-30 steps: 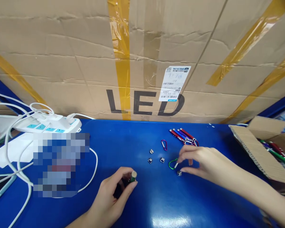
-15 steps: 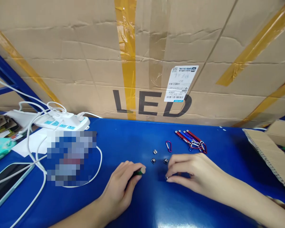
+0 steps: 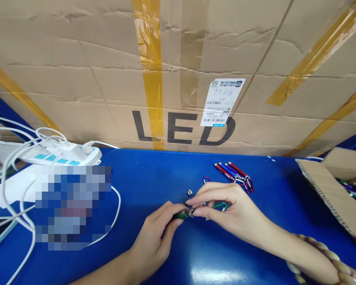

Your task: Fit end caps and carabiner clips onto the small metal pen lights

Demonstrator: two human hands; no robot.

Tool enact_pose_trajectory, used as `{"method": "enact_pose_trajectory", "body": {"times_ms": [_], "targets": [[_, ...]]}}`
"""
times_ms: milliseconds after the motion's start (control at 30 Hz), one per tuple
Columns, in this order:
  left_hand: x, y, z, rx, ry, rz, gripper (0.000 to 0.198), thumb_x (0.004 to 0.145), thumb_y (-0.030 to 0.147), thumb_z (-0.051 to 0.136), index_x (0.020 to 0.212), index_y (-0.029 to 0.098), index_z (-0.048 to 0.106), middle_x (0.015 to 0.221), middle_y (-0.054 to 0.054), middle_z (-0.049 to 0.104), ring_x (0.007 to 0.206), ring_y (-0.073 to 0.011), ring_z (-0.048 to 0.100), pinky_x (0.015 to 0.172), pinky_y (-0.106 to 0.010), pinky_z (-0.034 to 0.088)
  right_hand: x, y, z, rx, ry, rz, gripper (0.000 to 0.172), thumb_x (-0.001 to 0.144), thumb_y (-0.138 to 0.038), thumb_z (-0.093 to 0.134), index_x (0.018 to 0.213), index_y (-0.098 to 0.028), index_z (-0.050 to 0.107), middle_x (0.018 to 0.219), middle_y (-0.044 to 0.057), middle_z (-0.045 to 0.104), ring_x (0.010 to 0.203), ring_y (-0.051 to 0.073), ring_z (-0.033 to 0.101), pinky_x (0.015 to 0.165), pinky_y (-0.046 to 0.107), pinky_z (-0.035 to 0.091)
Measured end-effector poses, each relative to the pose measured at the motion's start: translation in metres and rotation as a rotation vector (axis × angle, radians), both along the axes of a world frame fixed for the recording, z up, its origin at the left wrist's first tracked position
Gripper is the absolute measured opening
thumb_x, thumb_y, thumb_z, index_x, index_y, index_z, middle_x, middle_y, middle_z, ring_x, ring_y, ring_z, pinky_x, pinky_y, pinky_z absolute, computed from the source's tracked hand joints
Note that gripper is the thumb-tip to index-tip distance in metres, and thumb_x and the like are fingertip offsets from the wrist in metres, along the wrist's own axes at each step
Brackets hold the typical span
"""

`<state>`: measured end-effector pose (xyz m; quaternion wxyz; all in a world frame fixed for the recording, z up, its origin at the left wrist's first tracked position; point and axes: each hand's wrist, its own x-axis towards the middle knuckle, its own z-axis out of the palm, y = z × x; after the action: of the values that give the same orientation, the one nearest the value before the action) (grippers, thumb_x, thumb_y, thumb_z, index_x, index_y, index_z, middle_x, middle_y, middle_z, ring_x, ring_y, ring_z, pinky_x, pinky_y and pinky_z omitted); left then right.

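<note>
My left hand is closed around a small green flashlight lying low over the blue table. My right hand pinches a small silver piece against the flashlight's end, and a green carabiner shows between its fingers. One small silver cap lies on the table just beyond the hands. A purple carabiner lies a little farther back, partly hidden by my right fingers. A bundle of red and blue flashlights with clips lies behind my right hand.
A large taped cardboard box marked LED stands along the back of the table. A white power strip with white cables is at the left. An open cardboard box holding more flashlights sits at the right edge.
My right hand has moved left from the loose silver pieces to the flashlight's end and now meets my left hand there. The flashlight has tipped from upright to lying nearly flat.
</note>
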<state>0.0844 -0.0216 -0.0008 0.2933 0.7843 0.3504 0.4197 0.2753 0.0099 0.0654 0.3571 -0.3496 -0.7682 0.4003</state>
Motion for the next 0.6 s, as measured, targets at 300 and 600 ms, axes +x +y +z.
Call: {"method": "enact_pose_trajectory", "body": {"times_ms": [300, 600], "targets": [[-0.001, -0.001, -0.004, 0.061, -0.02, -0.022, 0.027, 0.092, 0.009, 0.041, 0.114, 0.02, 0.05, 0.078, -0.001, 0.056, 0.064, -0.0108, 0.052, 0.06, -0.018, 0.045, -0.002, 0.0, -0.012, -0.021, 0.036, -0.008, 0.006, 0.077, -0.016, 0.067, 0.075, -0.017, 0.073, 0.074, 0.002, 0.067, 0.064, 0.009, 0.062, 0.055, 0.017, 0.05], [-0.002, -0.005, -0.001, 0.116, 0.007, -0.105, 0.034, 0.091, 0.007, 0.04, 0.122, 0.017, 0.05, 0.077, -0.006, 0.059, 0.06, -0.0132, 0.053, 0.053, -0.022, 0.044, 0.002, 0.001, 0.001, -0.025, -0.062, 0.021, 0.018, 0.073, -0.033, 0.072, 0.065, -0.018, 0.072, 0.063, 0.002, 0.068, 0.058, 0.01, 0.062, 0.052, 0.019, 0.05]]}}
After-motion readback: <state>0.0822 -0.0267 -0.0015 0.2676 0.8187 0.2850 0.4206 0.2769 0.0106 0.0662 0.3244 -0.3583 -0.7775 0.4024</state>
